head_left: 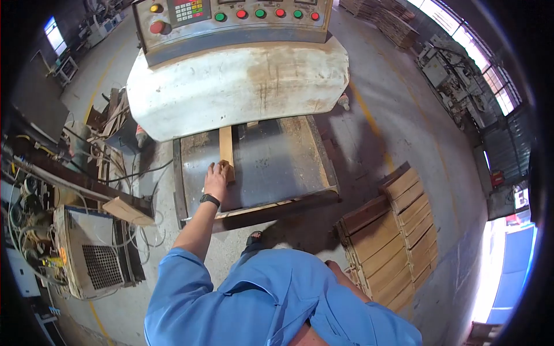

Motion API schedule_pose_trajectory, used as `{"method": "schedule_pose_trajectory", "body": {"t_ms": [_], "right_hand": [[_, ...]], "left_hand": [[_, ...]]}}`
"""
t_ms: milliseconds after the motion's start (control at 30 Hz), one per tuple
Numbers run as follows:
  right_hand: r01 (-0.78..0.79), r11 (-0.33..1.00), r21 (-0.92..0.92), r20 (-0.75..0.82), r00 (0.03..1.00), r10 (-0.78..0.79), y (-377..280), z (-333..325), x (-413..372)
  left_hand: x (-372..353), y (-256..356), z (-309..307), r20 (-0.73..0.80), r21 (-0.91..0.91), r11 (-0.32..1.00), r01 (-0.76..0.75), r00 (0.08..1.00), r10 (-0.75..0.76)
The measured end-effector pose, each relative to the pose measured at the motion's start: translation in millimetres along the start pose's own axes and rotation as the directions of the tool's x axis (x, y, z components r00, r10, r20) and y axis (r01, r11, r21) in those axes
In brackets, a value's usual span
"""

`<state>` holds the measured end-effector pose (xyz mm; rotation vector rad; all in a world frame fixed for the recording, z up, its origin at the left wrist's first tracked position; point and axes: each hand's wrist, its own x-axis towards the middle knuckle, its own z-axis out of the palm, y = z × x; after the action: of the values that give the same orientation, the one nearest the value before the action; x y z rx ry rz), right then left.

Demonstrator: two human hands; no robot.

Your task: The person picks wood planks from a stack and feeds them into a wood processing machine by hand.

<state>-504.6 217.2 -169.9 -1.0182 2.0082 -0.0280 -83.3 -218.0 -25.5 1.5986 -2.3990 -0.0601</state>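
A narrow wooden strip (225,143) lies lengthwise on the metal infeed bed (271,164), its far end under the white machine hood (231,86). My left hand (216,179) is at the strip's near end, with its fingers over the wood. A second small piece of wood (252,124) shows at the hood's lower edge. My right hand is hidden; only part of the right forearm (346,281) shows beside the blue shirt, close to the stacked boards (384,248).
The control panel (231,20) with coloured buttons tops the machine. At lower left stand a grilled metal box (101,254) and loose hoses. Scrap wood (115,112) fills a bin at left. Yellow lines mark the floor at right, with machinery (456,81) beyond.
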Motion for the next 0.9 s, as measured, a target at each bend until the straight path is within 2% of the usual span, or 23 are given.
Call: {"method": "schedule_pose_trajectory", "body": {"t_ms": [33,100,167,300,600,667,733,767,833,867,900], "right_hand": [[0.016,0.995,0.098,0.017,1.0,-0.018,27,22,14],[-0.061,0.971,0.232,0.083,0.996,0.043,52,52,18],[-0.131,0.936,0.326,0.121,0.988,0.096,61,73,14],[-0.205,0.898,0.388,0.111,0.978,0.175,18,77,-17],[-0.244,0.773,0.585,0.093,0.968,0.235,-39,109,-62],[-0.197,0.715,0.671,0.067,0.976,0.206,-54,112,-66],[-0.07,0.614,0.786,-0.024,0.989,0.143,-74,102,-63],[0.02,0.544,0.839,-0.094,0.99,0.109,-89,87,-59],[0.223,0.467,0.856,-0.301,0.949,0.097,-140,27,-68],[0.328,0.453,0.829,-0.417,0.902,0.11,-176,-17,-85],[0.332,0.397,0.856,-0.418,0.895,0.154,-200,-57,-102]], "left_hand": [[13,-10,1,-0.016,-0.005,1.0,-0.009,1.0,0.009],[39,-29,13,-0.064,-0.01,1.0,-0.017,0.998,0.016],[58,-36,11,-0.025,-0.01,0.999,-0.039,0.999,0.039],[81,-36,8,-0.047,-0.004,0.991,-0.135,0.99,0.135],[122,-19,17,-0.1,0.095,0.982,-0.164,0.98,0.173],[128,-17,21,-0.086,0.089,0.984,-0.152,0.983,0.159],[137,-16,30,-0.105,0.121,0.978,-0.169,0.978,0.182],[143,-17,37,-0.028,0.168,0.972,-0.161,0.985,0.168],[146,-2,36,-0.086,0.111,0.977,-0.179,0.978,0.189],[144,14,25,-0.156,0.031,0.956,-0.293,0.943,0.294],[141,34,10,-0.085,-0.035,0.936,-0.351,0.934,0.348]]}}
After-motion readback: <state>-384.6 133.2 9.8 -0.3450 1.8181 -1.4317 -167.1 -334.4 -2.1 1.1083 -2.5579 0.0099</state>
